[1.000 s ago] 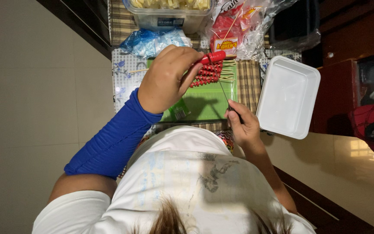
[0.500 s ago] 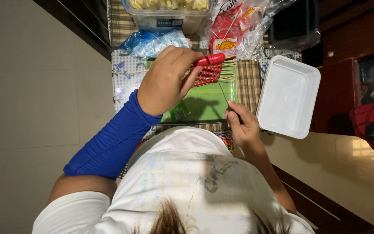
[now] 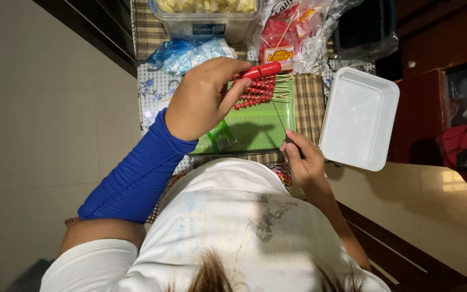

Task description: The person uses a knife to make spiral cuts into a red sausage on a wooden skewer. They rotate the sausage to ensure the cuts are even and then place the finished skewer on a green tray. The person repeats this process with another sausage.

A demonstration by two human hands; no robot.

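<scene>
The left hand pinches a short red sausage, with red-tipped wooden skewers just below it. The right hand grips a thin knife over the green plastic cutting board.

Reds on green, blue at the sleeve

A red sausage and red skewered pieces over a green cutting board; white tray; ribbed blue sleeve; brown-checked cloth; crumpled blue bag.
</scene>
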